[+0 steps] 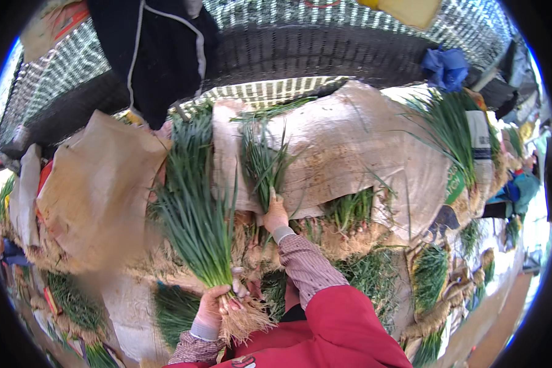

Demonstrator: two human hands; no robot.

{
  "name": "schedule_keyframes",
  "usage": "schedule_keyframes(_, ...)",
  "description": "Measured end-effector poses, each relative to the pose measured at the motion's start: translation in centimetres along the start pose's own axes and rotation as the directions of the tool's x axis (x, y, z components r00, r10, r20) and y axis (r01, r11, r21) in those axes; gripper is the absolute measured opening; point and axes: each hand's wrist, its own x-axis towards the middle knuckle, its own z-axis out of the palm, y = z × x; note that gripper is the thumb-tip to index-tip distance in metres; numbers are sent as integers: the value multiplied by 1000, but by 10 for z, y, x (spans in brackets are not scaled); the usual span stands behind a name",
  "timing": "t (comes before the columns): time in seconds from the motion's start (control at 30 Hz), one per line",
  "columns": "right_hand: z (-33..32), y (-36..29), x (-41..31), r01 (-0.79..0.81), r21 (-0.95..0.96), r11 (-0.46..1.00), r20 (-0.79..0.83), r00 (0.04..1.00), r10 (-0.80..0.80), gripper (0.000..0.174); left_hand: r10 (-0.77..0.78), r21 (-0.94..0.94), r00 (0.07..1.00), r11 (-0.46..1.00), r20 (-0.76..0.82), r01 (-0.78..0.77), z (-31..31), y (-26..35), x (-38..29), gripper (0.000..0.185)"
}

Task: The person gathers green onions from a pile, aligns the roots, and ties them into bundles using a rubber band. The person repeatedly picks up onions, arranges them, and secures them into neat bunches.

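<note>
My left hand (210, 306), low and left of centre, grips a large bunch of green onions (207, 239) near its root end. The long green leaves point up and away, and the pale roots (246, 319) hang towards my red garment. My right hand (276, 215) reaches forward at the centre, closed around the base of a smaller bunch of green onions (264, 170). That bunch lies over a pale woven sack cloth (340, 138). Both hands appear to wear light gloves with grey cuffs.
Green onions stacked with roots facing me (354, 239) lie under the cloth. A beige sheet (101, 188) covers the left side. More bunches (451, 133) lie at the right. Dark netting (331, 50), a dark hanging garment (158, 55) and a blue plastic bag (445, 69) are beyond.
</note>
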Motion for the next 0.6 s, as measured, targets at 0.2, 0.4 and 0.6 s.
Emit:
schedule_keyframes(0.2,-141,58,-102,321,768,554,-292,946,-143,77,-38,-89,992,995,123,49,7,29,9,60)
schedule_keyframes(0.4,-300,192,-109,-158,201,967,-262,942,208,58,14,39,981,999,192,-22,65,30,24,60)
schedule_keyframes(0.6,-262,309,-196,-109,307,946,-567,777,274,33,51,129,956,987,291,-92,149,-3,42,74)
